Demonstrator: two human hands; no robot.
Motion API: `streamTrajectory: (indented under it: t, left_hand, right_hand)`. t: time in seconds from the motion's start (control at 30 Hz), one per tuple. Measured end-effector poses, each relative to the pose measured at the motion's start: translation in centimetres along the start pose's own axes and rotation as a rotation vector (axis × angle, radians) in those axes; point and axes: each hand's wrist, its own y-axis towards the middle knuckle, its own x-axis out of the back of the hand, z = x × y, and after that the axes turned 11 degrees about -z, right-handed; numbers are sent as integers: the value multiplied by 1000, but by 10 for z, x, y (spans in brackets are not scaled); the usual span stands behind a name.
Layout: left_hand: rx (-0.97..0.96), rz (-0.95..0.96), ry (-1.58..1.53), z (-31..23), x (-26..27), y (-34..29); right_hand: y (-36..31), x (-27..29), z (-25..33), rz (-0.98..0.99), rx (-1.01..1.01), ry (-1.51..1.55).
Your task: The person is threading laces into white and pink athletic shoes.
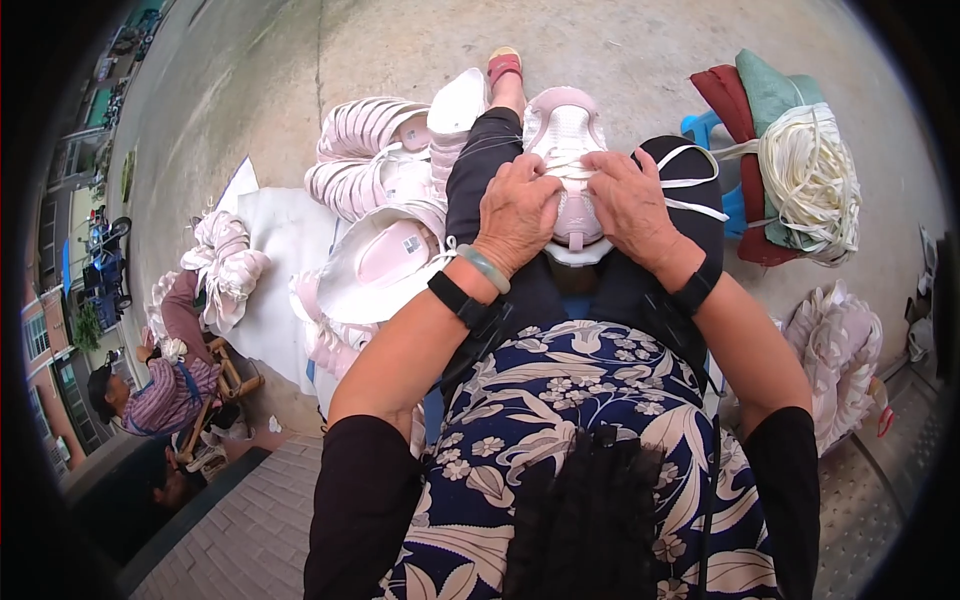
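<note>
A pink-and-white shoe upper (564, 125) lies over my lap between both hands, one rounded end pointing away from me. A flat white shoelace (690, 182) loops out beside my right hand over the dark trouser leg, and white lace crosses the upper between my fingers. My left hand (517, 212) is closed at the upper's left edge, fingers pinched on the lace there. Opposite it, my right hand (637, 210) pinches the lace at the right edge. The fingertips partly hide the eyelets. A pale bangle (484, 268) circles my left wrist.
Stacked pink-and-white uppers (365, 150) stand to my left. On the right, a bundle of white laces (810, 180) rests on folded red and green cloth over a blue stool (735, 205). More uppers (835, 360) pile up at lower right. Another person (165, 390) sits at far left.
</note>
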Motion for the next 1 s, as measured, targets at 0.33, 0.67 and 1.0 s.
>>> streamTrajectory:
  t: [0.33,0.67,1.0]
  left_hand:
    - [74,57,19,3,-1,1]
    - [81,1,39,3,-14,-2]
    - [127,9,-164,4,-18,-3]
  right_hand:
    - [1,-20,-7,-122,-225,333]
    - [2,-29,-2,-122,-268,320]
    - [11,12,-8,204,-229,254]
